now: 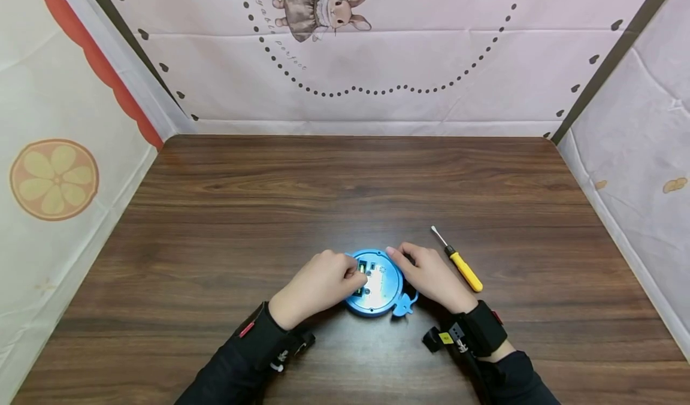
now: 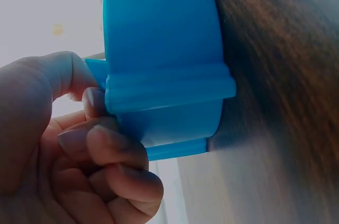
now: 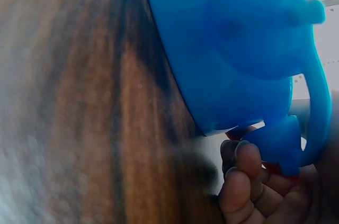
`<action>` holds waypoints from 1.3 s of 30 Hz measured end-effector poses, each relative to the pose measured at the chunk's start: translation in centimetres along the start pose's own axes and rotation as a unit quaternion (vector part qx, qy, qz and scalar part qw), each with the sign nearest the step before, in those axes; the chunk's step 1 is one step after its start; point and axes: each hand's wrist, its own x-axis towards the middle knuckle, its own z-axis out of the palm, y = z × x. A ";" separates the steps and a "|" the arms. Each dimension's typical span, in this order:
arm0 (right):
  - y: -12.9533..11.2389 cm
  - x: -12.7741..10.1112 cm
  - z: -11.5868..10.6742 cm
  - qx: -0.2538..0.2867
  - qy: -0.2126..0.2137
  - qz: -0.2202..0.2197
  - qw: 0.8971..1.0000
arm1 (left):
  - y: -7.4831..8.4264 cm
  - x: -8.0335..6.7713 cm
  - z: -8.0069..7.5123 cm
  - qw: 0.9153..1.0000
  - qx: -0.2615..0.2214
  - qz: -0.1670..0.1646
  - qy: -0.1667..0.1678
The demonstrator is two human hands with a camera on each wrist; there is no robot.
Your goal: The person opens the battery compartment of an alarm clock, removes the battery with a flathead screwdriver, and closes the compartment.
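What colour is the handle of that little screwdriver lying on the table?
Yellow: the screwdriver has a yellow handle with a black collar, seen best in the head view.

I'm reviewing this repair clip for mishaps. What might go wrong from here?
The left hand pinches inside the round blue plastic device at its open compartment; small parts might slip out. The right hand grips only its rim, so it could slide on the wooden table. The yellow-handled screwdriver could get knocked.

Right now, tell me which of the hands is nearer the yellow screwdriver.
Right. The right hand rests on the blue device, just left of the screwdriver; the left hand grips the device's far side.
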 end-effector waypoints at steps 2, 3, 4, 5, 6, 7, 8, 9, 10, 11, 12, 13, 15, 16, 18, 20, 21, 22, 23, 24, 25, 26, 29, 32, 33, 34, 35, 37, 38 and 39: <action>0.0 0.0 0.0 0.001 0.000 0.002 1.000 | -0.1 -0.1 -0.1 1.000 0.003 -0.001 0.004; 0.0 0.0 0.0 0.001 -0.001 0.003 1.000 | -0.1 -0.2 -0.2 1.000 0.004 -0.003 0.005; 0.0 0.0 0.0 0.001 -0.002 0.004 1.000 | -0.2 -0.2 -0.2 1.000 0.006 -0.006 0.005; -0.1 0.0 0.0 0.001 -0.003 0.005 1.000 | -0.2 -0.3 -0.3 1.000 0.006 -0.009 0.005; -0.1 0.0 0.0 0.001 -0.003 0.006 1.000 | -0.3 -0.4 -0.4 1.000 0.006 -0.014 0.005; -0.1 0.0 0.0 0.001 -0.003 0.007 1.000 | -0.3 -0.4 -0.5 1.000 0.005 -0.019 0.003; -0.1 0.0 -0.1 0.000 -0.003 0.008 1.000 | -0.4 -0.5 -0.5 1.000 0.002 -0.023 0.000; -0.2 0.0 -0.1 0.000 -0.002 0.009 1.000 | -0.4 -0.5 -0.6 1.000 -0.001 -0.026 -0.001; -0.2 0.0 -0.1 -0.002 -0.001 0.009 1.000 | -0.4 -0.6 -0.7 1.000 -0.004 -0.029 -0.003; -0.2 0.0 -0.1 -0.002 0.000 0.009 1.000 | -0.5 -0.6 -0.7 1.000 -0.006 -0.031 -0.004; -0.2 0.0 -0.2 -0.003 0.001 0.009 1.000 | -0.5 -0.6 -0.7 0.999 -0.007 -0.031 -0.004; -0.2 0.0 -0.2 -0.004 0.001 0.009 1.000 | -0.5 -0.6 -0.7 0.999 -0.007 -0.031 -0.004; -0.2 0.0 -0.2 -0.004 0.001 0.008 1.000 | -0.5 -0.6 -0.7 0.999 -0.007 -0.031 -0.003; -0.2 0.0 -0.1 -0.005 0.001 0.007 1.000 | -0.6 -0.6 -0.7 0.999 -0.006 -0.032 -0.002; -0.2 0.0 -0.1 -0.004 0.000 0.007 1.000 | -0.6 -0.7 -0.7 0.999 -0.005 -0.033 0.000; -0.2 0.0 -0.1 -0.003 0.000 0.006 1.000 | -0.6 -0.7 -0.7 0.999 -0.005 -0.034 0.001; -0.2 0.1 -0.1 -0.003 0.000 0.006 1.000 | -0.6 -0.8 -0.7 0.999 -0.005 -0.035 0.001; -0.2 0.1 -0.1 -0.002 0.000 0.006 1.000 | -0.6 -0.8 -0.7 0.999 -0.005 -0.036 0.002; -0.2 0.1 -0.1 -0.003 0.000 0.005 1.000 | -0.6 -0.8 -0.7 0.999 -0.005 -0.036 0.001; -0.2 0.1 -0.1 -0.003 0.000 0.005 1.000 | -0.5 -0.8 -0.7 0.999 -0.004 -0.037 0.002; -0.2 0.1 -0.1 -0.003 0.000 0.005 1.000 | -0.5 -0.8 -0.7 0.999 -0.003 -0.038 0.001; -0.2 0.1 -0.1 -0.003 0.000 0.004 1.000 | -0.5 -0.8 -0.7 0.999 -0.002 -0.039 0.001; -0.1 0.1 -0.1 -0.003 -0.001 0.004 1.000 | -0.5 -0.8 -0.6 0.999 0.003 -0.038 0.002; -0.1 0.1 0.0 -0.003 -0.002 0.005 1.000 | -0.5 -0.8 -0.5 0.999 0.020 -0.033 0.007; 0.0 0.1 0.0 -0.003 -0.002 0.005 1.000 | -0.5 -0.8 -0.4 0.999 0.030 -0.030 0.010; 0.0 0.1 0.0 -0.003 -0.002 0.005 1.000 | -0.5 -0.8 -0.4 0.999 0.039 -0.028 0.013; 0.0 0.1 0.0 -0.003 -0.001 0.006 1.000 | -0.4 -0.7 -0.3 0.998 0.048 -0.025 0.016; 0.0 0.1 0.0 -0.002 0.000 0.005 1.000 | -0.4 -0.8 -0.2 0.997 0.064 -0.022 0.023; 0.0 0.1 0.0 -0.002 0.000 0.005 1.000 | -0.3 -0.8 -0.2 0.997 0.070 -0.022 0.025; 0.0 0.1 0.0 -0.001 0.001 0.004 1.000 | -0.2 -0.8 -0.2 0.997 0.073 -0.021 0.026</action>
